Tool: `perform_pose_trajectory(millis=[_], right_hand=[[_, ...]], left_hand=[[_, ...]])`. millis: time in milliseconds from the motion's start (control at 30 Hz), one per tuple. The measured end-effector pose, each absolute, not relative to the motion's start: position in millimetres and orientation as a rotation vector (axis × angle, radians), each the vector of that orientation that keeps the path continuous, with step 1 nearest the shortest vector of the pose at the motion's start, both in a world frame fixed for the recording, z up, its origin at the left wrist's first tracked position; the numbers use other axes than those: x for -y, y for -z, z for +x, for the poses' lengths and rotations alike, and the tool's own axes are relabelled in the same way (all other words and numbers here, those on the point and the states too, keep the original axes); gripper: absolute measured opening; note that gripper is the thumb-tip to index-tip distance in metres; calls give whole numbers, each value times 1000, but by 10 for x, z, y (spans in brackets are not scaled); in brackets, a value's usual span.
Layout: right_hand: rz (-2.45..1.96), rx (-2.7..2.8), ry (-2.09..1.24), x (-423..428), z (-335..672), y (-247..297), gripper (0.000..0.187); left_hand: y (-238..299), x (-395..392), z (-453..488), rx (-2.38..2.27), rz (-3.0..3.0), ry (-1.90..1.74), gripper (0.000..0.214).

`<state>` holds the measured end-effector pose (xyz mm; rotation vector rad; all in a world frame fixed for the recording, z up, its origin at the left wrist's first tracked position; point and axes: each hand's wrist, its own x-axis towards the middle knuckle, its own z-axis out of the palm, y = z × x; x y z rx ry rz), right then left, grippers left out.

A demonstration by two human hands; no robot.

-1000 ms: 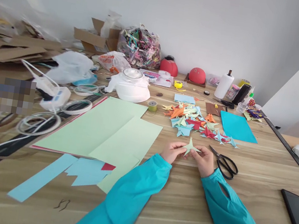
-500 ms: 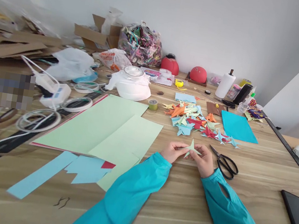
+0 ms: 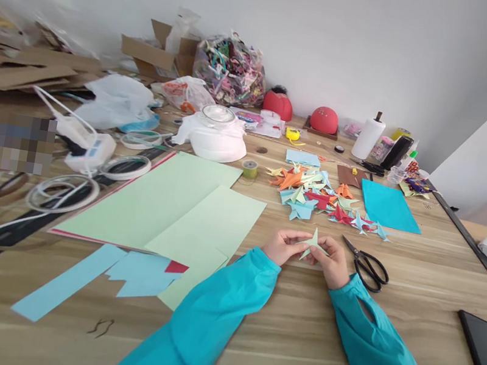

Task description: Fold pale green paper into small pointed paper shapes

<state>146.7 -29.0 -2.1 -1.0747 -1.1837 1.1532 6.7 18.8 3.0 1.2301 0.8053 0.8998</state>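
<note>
A pale green folded paper crane (image 3: 313, 241) is held between both hands above the wooden table, one narrow point sticking up. My left hand (image 3: 283, 247) pinches its left side with thumb and fingers. On its right side, my right hand (image 3: 333, 260) grips it the same way, the thumb pressed to the paper's middle. Just beyond the hands lies a pile of folded paper cranes (image 3: 311, 193) in orange, green, red and blue. Black-handled scissors (image 3: 366, 267) rest on the table beside my right hand.
Large pale green sheets (image 3: 148, 198) lie at left, with light blue paper pieces (image 3: 70, 284) in front. A thread spool (image 3: 250, 170) stands behind the sheets. A bright blue sheet (image 3: 390, 206) is at back right. A phone (image 3: 483, 362) lies at the right edge, a power strip (image 3: 91, 152) at left.
The fingers have shifted only slightly on the green paper crane, which stays between both hands. Everything else on the table lies as before.
</note>
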Motion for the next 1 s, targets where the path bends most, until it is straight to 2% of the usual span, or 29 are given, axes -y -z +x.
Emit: perform_pose_trajectory(millis=[200,467,833,1000], right_hand=[[-1064,1128,-1102,280,1511,54,19],[-1116,1118,-1060,292,1492,54,24],[-1106,1087,-1076,301,1479,6,28],[-1072,1075,-1097,296,1484,15,24]], left_hand=[[-44,-168,79,-701,1210,-863,45],[-30,-179,107,-767,1200,-902,30],[-71,-162,109,-773,1128,-917,33],[-98,-154,106,-772,1067,-910,31]])
